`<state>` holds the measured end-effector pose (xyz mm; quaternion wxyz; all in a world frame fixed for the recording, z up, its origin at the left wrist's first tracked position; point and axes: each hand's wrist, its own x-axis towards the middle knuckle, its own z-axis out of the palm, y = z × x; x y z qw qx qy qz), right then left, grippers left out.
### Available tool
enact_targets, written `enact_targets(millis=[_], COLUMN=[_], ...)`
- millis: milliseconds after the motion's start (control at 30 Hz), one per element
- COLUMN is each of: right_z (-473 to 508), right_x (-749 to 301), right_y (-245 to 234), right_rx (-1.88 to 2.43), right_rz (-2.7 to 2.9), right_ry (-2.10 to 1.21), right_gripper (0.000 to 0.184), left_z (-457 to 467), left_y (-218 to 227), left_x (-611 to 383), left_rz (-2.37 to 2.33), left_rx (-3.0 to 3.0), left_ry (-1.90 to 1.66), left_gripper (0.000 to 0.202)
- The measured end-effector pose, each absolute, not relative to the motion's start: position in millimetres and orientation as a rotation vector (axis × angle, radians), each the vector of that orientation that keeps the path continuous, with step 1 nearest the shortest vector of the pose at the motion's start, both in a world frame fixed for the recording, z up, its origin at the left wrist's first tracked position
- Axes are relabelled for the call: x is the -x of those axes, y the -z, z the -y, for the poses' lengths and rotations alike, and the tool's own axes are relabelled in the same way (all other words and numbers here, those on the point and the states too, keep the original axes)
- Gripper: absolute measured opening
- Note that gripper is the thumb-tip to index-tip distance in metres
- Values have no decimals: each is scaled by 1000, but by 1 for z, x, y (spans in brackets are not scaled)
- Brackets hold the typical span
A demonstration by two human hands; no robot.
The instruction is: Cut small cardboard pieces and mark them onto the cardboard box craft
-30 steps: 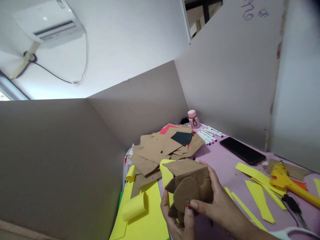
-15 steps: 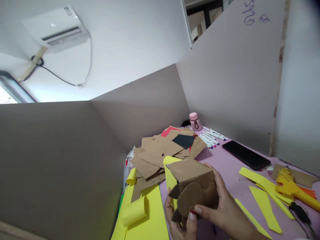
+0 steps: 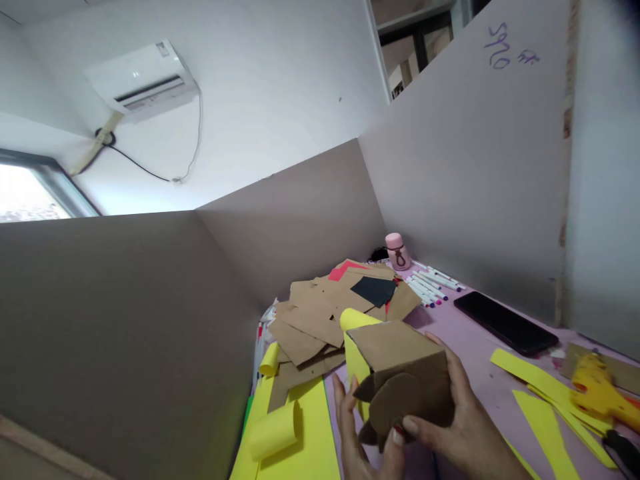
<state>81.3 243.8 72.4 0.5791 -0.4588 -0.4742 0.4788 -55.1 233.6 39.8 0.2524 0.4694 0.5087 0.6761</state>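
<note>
A brown cardboard box [image 3: 400,373] with a yellow paper panel on its left side sits between both hands. A rounded brown paper shape with pointed pieces lies on its front face. My right hand [image 3: 460,427] wraps the box from the right, its thumb pressing the rounded shape. My left hand [image 3: 353,433] supports the box from below and the left, fingers curled against it.
A pile of brown paper pieces [image 3: 325,310] with black and red sheets lies behind. Yellow sheets and a paper roll [image 3: 276,430] lie at the left. Markers [image 3: 433,283], a pink bottle [image 3: 397,251], a phone [image 3: 505,323], yellow strips [image 3: 545,390] and a yellow glue gun [image 3: 603,393] are to the right. Partition walls enclose the pink desk.
The view has tilted and shifted, so everything sits further right and lower. The box has turned a little in my hands, showing more of its top face. Both hands keep their hold.
</note>
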Motion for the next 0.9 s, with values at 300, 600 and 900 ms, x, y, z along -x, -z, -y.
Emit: enact_targets(millis=[300,600,900], right_z=[-244,-248,-254], right_x=[-82,-89,-101], right_y=[-73,-73,-93], right_rx=[1056,1072,1157], right_rz=[1066,1212,1400], right_ry=[-1176,-1123,-1011], right_gripper=[110,103,104], left_z=[-237,-233,-227], left_y=[-45,-51,-78], left_x=[57,57,46], left_rz=[-1360,-1375,-1264], left_rx=[-1311,-1248,-1112], left_ry=[-1799,-1774,-1685], left_gripper=[65,65,104])
